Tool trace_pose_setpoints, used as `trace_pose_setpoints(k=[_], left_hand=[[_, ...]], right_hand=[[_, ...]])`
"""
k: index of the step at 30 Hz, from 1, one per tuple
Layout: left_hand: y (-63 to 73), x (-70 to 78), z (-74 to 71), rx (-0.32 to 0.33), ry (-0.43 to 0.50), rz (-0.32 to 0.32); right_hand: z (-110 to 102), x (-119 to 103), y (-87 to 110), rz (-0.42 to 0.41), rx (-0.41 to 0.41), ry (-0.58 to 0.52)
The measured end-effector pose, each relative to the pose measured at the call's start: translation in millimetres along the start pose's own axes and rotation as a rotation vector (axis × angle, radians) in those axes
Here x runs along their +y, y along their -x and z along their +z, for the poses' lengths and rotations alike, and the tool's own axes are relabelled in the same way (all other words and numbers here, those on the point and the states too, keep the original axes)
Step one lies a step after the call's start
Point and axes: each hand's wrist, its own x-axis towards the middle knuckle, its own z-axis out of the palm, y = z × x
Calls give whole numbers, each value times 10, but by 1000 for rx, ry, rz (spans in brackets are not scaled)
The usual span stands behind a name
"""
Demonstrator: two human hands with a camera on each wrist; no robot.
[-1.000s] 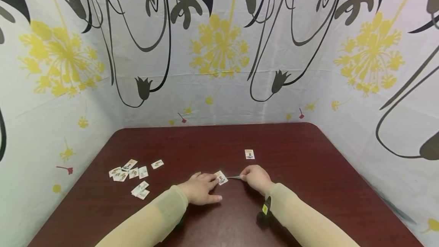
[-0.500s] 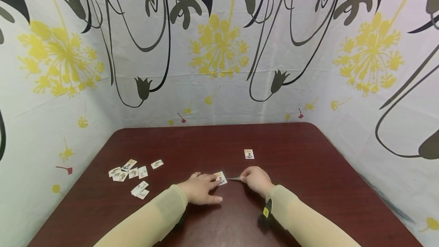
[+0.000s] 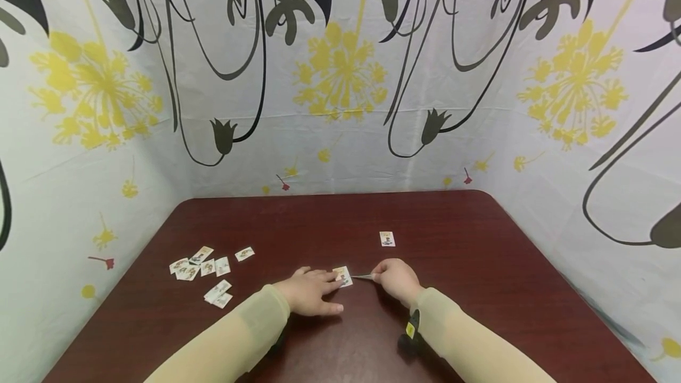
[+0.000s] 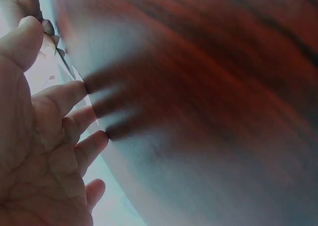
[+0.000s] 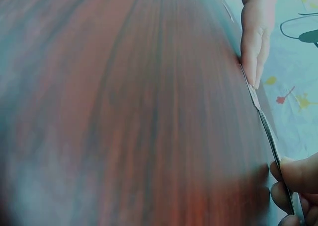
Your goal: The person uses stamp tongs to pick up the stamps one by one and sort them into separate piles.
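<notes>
A small white picture card (image 3: pixel 344 275) lies on the dark red table in front of me. My left hand (image 3: pixel 310 292) rests flat with straight fingers, its fingertips on the card's left side. From the right, my right hand (image 3: pixel 397 280) pinches slim metal tweezers (image 3: pixel 364 276) between thumb and fingers. Their tip meets the card's right edge; whether it is over or under the edge I cannot tell. In the right wrist view, the tweezers (image 5: pixel 269 132) run from the pinching fingers towards the card. The left wrist view shows the left hand (image 4: pixel 44 136) from its palm side.
One picture card (image 3: pixel 387 239) lies alone beyond my right hand. Several loose cards (image 3: pixel 187 272) overlap at the left, with a smaller pile (image 3: pixel 217 292) nearer me and a single card (image 3: pixel 245 253) beside them. A patterned cloth (image 3: pixel 340 152) hangs around the table (image 3: pixel 298 217).
The card under my left fingertips has turned slightly clockwise over the last second. Both hands have stayed almost in place, with the tweezers still at the card's right edge.
</notes>
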Motion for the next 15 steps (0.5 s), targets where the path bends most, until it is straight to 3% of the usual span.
trace_pose_setpoints(k=[15], left_hand=[[26,1,-8,-26,22,-15]], right_hand=[[40,-62,29,53,59,27]])
